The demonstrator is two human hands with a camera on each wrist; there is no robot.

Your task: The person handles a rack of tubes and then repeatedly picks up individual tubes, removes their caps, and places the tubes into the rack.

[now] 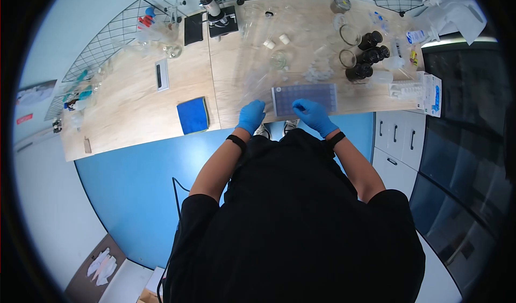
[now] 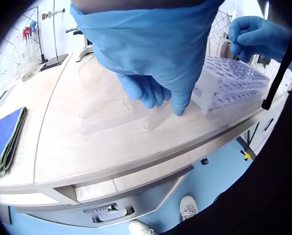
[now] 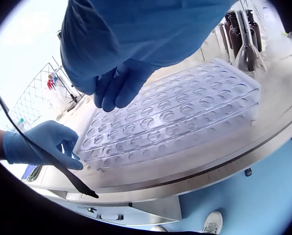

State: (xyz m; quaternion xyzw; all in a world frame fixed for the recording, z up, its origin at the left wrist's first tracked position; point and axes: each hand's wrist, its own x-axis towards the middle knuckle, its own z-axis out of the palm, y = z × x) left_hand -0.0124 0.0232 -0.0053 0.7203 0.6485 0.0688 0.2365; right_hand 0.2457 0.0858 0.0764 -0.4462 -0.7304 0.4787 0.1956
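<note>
Clear tubes [image 2: 104,126] lie on the tabletop by the left end of a clear, pale-violet rack [image 1: 279,107] [image 3: 168,115] with rows of round holes. My blue-gloved left hand [image 1: 251,116] [image 2: 146,58] is over these tubes, fingers pointing down beside one tube [image 2: 156,119]; whether they grip it is hidden. Above the rack is my gloved right hand [image 1: 315,116] [image 3: 136,44], its fingers loosely bent, with nothing visible in them. No tubes can be made out in the rack's holes.
A folded blue cloth [image 1: 192,115] lies left, with a microscope [image 1: 214,14] at the back. Dark bottles [image 1: 359,72] and glass flasks [image 1: 347,59] stand right of centre. Behind the rack are small white pieces [image 1: 318,73]; a box [image 1: 432,96] is far right.
</note>
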